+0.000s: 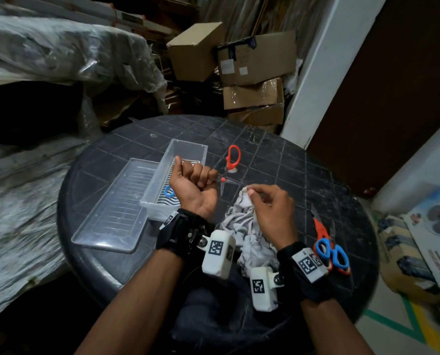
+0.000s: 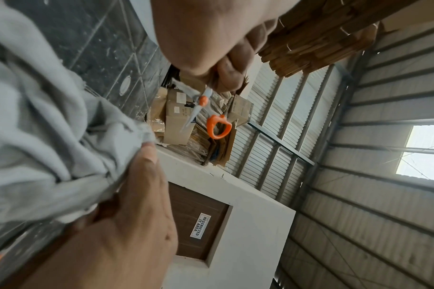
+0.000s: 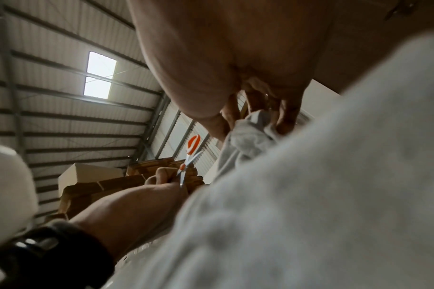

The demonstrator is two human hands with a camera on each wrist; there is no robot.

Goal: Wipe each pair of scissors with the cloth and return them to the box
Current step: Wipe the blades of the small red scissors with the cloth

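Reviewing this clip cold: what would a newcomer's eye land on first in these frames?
First, the red-handled scissors held open above the middle of the dark round table, gripped by the left hand, with the right hand pinching the grey cloth just beside the blade. Next, the clear box at the left, a blue handle showing inside, and the orange-and-blue scissors lying near the table's right edge.

Behind the far edge of the round black table (image 1: 277, 160) stand stacked cardboard boxes (image 1: 252, 73); a brown door (image 1: 393, 98) is right.
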